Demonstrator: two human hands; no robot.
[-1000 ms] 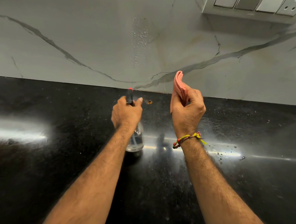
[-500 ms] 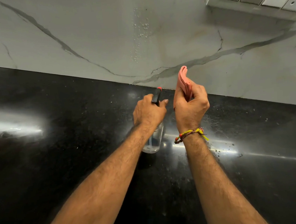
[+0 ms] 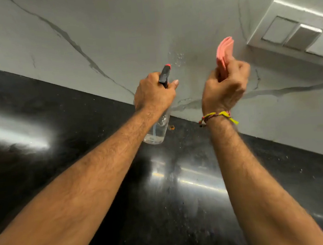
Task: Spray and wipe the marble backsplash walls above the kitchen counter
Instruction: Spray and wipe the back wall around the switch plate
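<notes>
glossy black counter (image 3: 61,116), small orange speck (image 3: 172,127)

A home kitchen is shown. A polished black stone counter (image 3: 68,131) is seen running across the view, with ceiling light reflected in its surface. Directly behind the counter, a white marble backsplash (image 3: 127,26) veined in grey is met along a straight seam. Above the counter, at the right of the backsplash, a white panel of wall switches (image 3: 294,34) is mounted.
</notes>
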